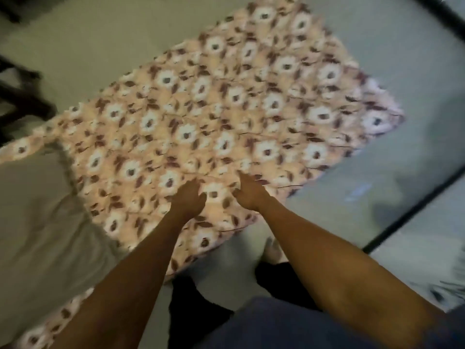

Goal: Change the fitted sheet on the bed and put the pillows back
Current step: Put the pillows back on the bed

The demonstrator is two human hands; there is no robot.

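Head view, heavy motion blur. Floral sheet [226, 109] is lying spread flat as a rough rectangle, running diagonally from near-left to far-right, its far-right corner reaching over the grey floor [377, 185]. Can't tell whether bed or floor is sitting under the rest of it. Both arms are reaching forward and down, with the hands side by side close to the sheet's near edge, near each other but apart. Left hand [190, 197] is resting on the cloth with fingers stretched forward, looking flat and spread. Right hand [247, 195] is touching the cloth too, forefinger pointing ahead. Blur is hiding whether its other fingers are pinching a fold, so can't tell. Rumpled white cloth [37, 222] is lying at the left, touching the sheet's left edge, with more floral print showing below it at bottom-left. Bare foot [273, 248] is standing just beside the sheet's near edge, dark trousers [201, 311] showing below it. Dark furniture [20, 96] is showing at far left.
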